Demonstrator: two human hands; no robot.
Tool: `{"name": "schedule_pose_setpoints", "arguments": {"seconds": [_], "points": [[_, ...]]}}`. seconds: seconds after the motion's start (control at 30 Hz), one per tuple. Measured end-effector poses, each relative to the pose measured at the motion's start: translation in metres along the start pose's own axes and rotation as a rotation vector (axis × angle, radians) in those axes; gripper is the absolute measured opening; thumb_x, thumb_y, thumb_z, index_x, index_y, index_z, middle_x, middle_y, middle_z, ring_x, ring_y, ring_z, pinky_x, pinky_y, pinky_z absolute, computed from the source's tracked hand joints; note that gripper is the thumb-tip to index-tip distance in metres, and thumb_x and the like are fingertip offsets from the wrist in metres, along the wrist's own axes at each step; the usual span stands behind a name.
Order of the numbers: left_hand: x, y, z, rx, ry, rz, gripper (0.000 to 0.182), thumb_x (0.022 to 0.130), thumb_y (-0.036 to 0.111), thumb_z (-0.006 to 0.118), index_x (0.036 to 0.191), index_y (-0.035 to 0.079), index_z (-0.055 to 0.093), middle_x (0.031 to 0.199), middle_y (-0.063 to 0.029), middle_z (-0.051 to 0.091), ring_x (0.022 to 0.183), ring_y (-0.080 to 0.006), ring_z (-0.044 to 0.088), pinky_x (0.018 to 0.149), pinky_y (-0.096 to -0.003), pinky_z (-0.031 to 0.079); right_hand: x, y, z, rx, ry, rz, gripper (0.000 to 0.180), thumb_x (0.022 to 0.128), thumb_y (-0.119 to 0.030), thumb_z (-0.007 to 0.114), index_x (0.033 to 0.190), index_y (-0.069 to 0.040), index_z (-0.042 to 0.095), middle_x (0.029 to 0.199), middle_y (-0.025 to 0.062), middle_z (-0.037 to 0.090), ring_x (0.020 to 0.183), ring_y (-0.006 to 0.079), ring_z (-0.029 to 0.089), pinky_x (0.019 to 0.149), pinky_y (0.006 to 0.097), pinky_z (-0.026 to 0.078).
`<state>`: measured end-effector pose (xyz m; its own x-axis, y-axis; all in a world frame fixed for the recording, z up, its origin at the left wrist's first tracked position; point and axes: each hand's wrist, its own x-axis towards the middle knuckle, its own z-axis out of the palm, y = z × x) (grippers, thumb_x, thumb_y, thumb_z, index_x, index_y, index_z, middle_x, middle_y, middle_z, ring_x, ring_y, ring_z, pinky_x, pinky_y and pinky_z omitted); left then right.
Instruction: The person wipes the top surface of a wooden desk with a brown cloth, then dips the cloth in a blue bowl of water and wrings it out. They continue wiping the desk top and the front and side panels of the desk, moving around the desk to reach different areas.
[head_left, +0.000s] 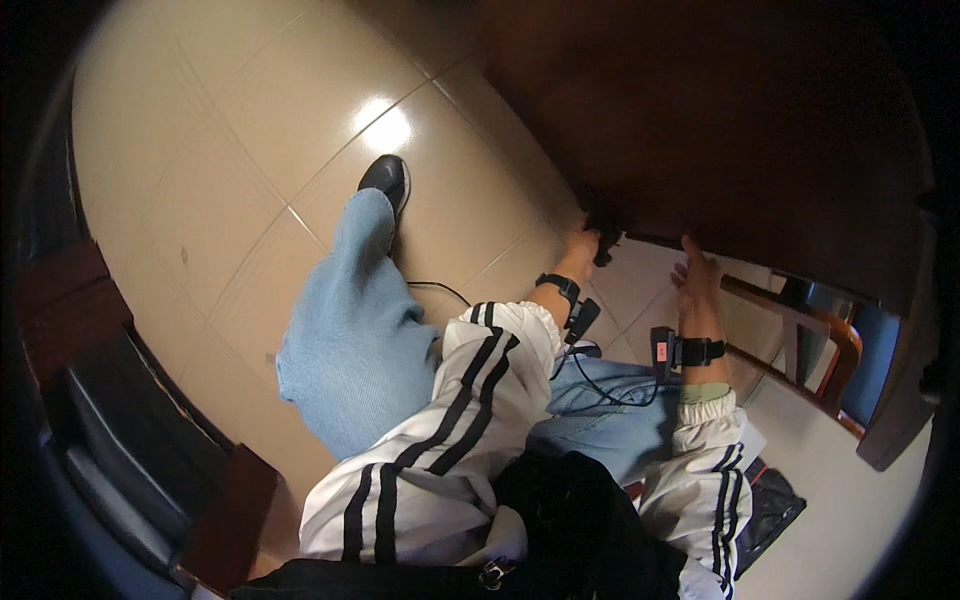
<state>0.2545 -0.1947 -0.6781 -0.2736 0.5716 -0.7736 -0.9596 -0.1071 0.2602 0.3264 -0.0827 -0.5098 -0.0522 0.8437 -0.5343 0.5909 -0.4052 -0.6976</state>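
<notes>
My left hand (583, 246) reaches to a dark, irregularly shaped piece (604, 234) at the near corner of a large dark wooden panel or tabletop (720, 135). Its fingers are partly hidden against that piece, so its grip cannot be told. Farther right, my right hand (697, 276) is at the lower edge of the same wooden surface, fingers apart, with nothing seen in it. Whether it touches the edge is unclear. Both wrists wear black straps with small devices, and a thin black cable hangs between them.
A wooden chair frame (844, 341) stands at the right, below the dark wood. A black bag (769, 510) lies on the tiled floor (247, 165) at the lower right. Along the left is a seat with dark cushions (131, 420) and brown wooden parts. My legs extend over the tiles.
</notes>
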Motion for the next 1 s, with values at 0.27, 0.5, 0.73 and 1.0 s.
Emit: {"name": "schedule_pose_setpoints", "arguments": {"seconds": [0.27,0.5,0.73,1.0], "points": [[0.017,-0.004,0.047,-0.164,-0.007,0.203,0.049,0.093,-0.005,0.038,0.14,0.011,0.043,0.098,-0.0143,0.062,0.072,-0.0237,0.058,0.057,-0.0352,0.048,-0.017,-0.001,0.01,0.355,-0.098,0.179,0.049,0.076,-0.02,0.079,0.115,-0.005,0.054,0.098,0.0102,0.05,0.088,0.0247,0.056,0.066,0.0333,0.047],[0.041,-0.003,0.042,-0.233,0.054,0.197,0.042,0.092,-0.007,0.039,0.131,0.003,0.051,0.1,-0.0122,0.063,0.078,-0.0249,0.058,0.065,-0.0348,0.049,-0.026,-0.012,0.005,0.296,-0.063,0.049,0.032,0.083,-0.015,0.071,0.11,-0.007,0.056,0.099,0.0068,0.052,0.094,0.0228,0.054,0.077,0.0374,0.045],[0.085,0.102,0.005,-0.374,0.182,0.623,0.036,0.093,-0.001,0.044,0.126,0.004,0.056,0.116,-0.0135,0.062,0.092,-0.0279,0.06,0.076,-0.0355,0.051,-0.036,-0.013,0.012,0.303,-0.031,0.036,0.035,0.087,-0.016,0.065,0.118,-0.003,0.054,0.111,0.0107,0.052,0.106,0.0258,0.05,0.095,0.039,0.039],[0.113,0.267,-0.052,0.068,0.378,0.936,0.043,0.089,0.0,0.055,0.132,0.007,0.054,0.117,-0.0127,0.064,0.101,-0.0261,0.061,0.081,-0.0353,0.051,-0.045,-0.013,0.012,0.247,-0.086,0.056,0.038,0.092,-0.019,0.059,0.124,0.0,0.051,0.116,0.0119,0.051,0.112,0.028,0.05,0.1,0.0415,0.037]]}}
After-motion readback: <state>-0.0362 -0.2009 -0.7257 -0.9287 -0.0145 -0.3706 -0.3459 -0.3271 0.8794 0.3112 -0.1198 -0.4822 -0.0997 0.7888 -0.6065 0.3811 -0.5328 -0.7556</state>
